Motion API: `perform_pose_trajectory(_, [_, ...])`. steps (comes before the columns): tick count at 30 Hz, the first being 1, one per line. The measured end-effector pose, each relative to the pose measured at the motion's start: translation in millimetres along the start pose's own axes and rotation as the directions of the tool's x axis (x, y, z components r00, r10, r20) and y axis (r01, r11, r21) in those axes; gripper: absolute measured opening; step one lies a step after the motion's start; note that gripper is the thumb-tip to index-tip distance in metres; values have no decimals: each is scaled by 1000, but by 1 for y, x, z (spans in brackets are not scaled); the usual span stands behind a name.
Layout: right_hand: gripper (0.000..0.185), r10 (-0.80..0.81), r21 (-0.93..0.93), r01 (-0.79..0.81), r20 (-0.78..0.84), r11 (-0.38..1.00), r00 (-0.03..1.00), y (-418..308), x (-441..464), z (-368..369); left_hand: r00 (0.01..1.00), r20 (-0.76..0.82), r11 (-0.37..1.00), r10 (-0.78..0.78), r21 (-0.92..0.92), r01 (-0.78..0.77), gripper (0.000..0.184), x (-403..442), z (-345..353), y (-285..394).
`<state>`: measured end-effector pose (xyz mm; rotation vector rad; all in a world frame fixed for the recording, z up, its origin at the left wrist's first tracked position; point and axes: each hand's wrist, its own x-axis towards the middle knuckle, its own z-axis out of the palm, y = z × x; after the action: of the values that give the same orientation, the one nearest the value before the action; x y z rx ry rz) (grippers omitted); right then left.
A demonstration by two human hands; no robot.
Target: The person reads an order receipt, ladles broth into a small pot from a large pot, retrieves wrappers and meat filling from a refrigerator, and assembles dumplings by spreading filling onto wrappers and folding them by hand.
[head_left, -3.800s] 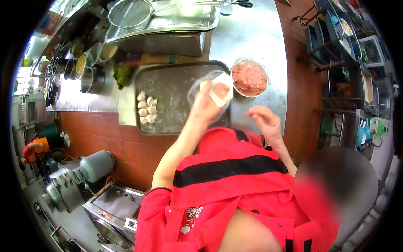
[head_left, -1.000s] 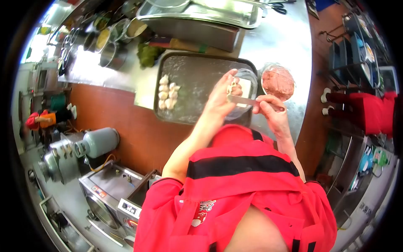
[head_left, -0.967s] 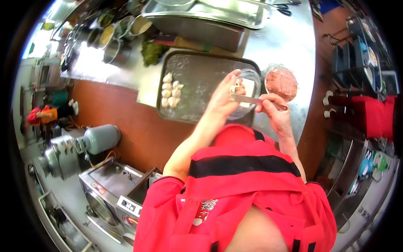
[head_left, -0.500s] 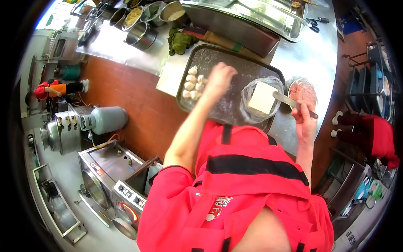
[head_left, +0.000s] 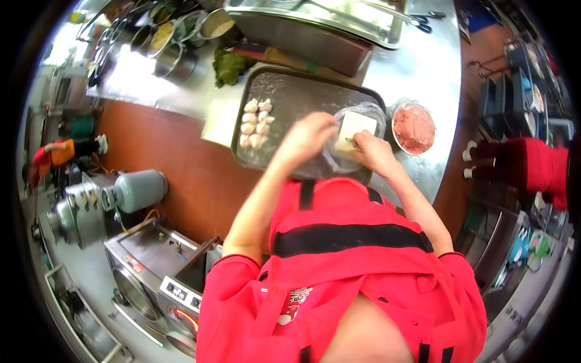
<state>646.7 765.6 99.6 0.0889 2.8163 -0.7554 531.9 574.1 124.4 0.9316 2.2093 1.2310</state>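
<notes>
My left hand (head_left: 311,134) is over the tray beside a clear plastic bag (head_left: 377,114), its fingers bent inward; what they hold, if anything, is hidden. A stack of pale square dough wrappers (head_left: 358,124) sits in the opened bag. My right hand (head_left: 374,151) is closed at the stack's near right edge, with a small metal end of a spatula (head_left: 350,141) showing by its fingertips; the rest is hidden. Two rows of folded dumplings (head_left: 248,129) lie on the left of the dark, floured tray (head_left: 290,97). Right of the tray stands a bowl of pink minced meat (head_left: 414,128).
A deep metal container (head_left: 302,42) stands behind the tray, with a green cloth (head_left: 230,66) and several metal pots (head_left: 175,60) to its left. Scissors (head_left: 420,23) lie at the back right. Co-workers stand at far left (head_left: 60,154) and far right (head_left: 532,163).
My left hand has moved right, from near the dumplings to the bag. My right hand has come left from beside the meat to the wrappers, its spatula now mostly hidden. The view has shifted.
</notes>
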Motion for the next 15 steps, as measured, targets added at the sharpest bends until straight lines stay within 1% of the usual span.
perform_pose_trajectory(1, [18,-6,0,6,7,1000,1000,2,3,1,1000,-3,991,-6,-134,6,23,-7,9,8])
perform_pose_trajectory(2, [18,-57,16,57,-11,998,998,10,6,4,996,77,970,-49,-234,66,23,-12,16,13])
perform_pose_trajectory(3, [18,-58,53,59,-20,997,998,16,9,5,984,163,935,-78,-331,129,24,-17,21,16])
perform_pose_trajectory(4, [19,3,166,-6,22,986,1000,20,11,0,966,224,871,-132,-439,221,25,-22,27,17])
perform_pose_trajectory(5, [20,66,274,-82,69,958,995,24,11,-5,965,233,775,-124,-584,241,25,-25,36,13])
perform_pose_trajectory(7, [21,136,475,-142,48,869,990,33,6,-17,950,259,637,-177,-705,311,25,-33,40,11])
perform_pose_trajectory(8, [25,137,534,-133,33,835,990,34,4,-25,953,229,537,-199,-788,301,25,-35,45,5])
perform_pose_trajectory(9, [25,176,567,-175,53,805,983,33,2,-36,953,202,430,-224,-857,283,25,-35,51,-1])
perform_pose_trajectory(10, [24,173,600,-164,43,783,984,31,-1,-44,935,215,317,-281,-899,302,26,-33,53,1])
perform_pose_trajectory(11, [23,166,632,-150,34,760,986,29,-3,-49,943,182,251,-280,-934,255,27,-30,56,2])
perform_pose_trajectory(13, [21,160,675,-120,3,728,987,24,-7,-57,951,181,171,-252,-959,227,29,-24,61,7])
perform_pose_trajectory(15, [20,141,720,-79,-26,690,990,16,-6,-58,946,176,103,-272,-972,211,33,-17,67,19])
